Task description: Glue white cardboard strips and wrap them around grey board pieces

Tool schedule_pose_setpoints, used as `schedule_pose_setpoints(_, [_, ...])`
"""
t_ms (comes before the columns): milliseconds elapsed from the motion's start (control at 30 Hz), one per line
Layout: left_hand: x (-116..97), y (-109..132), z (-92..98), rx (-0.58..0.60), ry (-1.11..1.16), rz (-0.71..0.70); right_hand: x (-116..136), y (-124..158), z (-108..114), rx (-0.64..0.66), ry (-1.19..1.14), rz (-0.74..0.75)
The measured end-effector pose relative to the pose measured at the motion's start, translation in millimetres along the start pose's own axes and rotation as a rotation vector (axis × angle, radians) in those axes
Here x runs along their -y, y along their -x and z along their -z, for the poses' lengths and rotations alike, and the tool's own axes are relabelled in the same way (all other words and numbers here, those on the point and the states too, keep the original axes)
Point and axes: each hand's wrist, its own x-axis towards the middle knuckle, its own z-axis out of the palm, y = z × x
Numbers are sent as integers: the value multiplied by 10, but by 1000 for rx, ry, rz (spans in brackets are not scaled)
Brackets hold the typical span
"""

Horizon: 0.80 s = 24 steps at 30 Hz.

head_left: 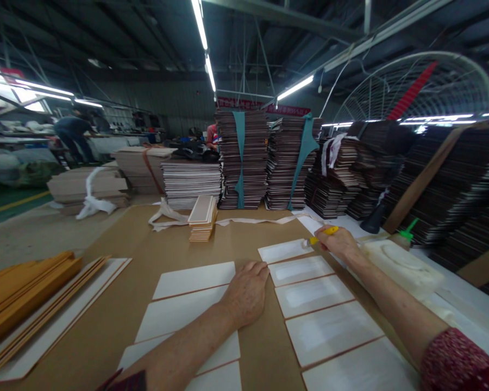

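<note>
My right hand point(339, 242) is closed round a yellow-handled brush point(326, 232). Its bristle end meets the far white panel point(283, 251) of the right-hand column. Below that panel lie several more white panels point(315, 296), laid edge to edge with shiny wet-looking patches on them. My left hand point(248, 289) lies palm down with its fingers stretched toward the near left corner of the far panel, fingertips at its edge. Beneath the left wrist and forearm runs a second column of matte white panels point(191, 307), partly hidden by the arm.
A small stack of strips point(202, 214) stands farther back near a pale cloth band point(256, 221). Tall stacks of dark sheets point(244, 163) line the table's far side. Yellow-brown boards point(28, 288) lie left. Right are a white plastic container point(403, 266) and a large fan point(419, 92).
</note>
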Motion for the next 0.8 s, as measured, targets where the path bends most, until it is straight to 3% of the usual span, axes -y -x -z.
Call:
schedule_pose_setpoints(300, [7,-4,3,-6,-9,-11,217,204,-308,168,-366,-90])
schedule_pose_setpoints(533, [-77,8,56,-16,-26,5,374,450,-191,71,-769,-201])
schedule_pose_setpoints(700, [-141,93,314,-4,-45,8,498,660,-35,123,-989,-248])
schedule_pose_setpoints(800, [-53,382,582,6,-59,15,682,837,-50,212,-1051,-233])
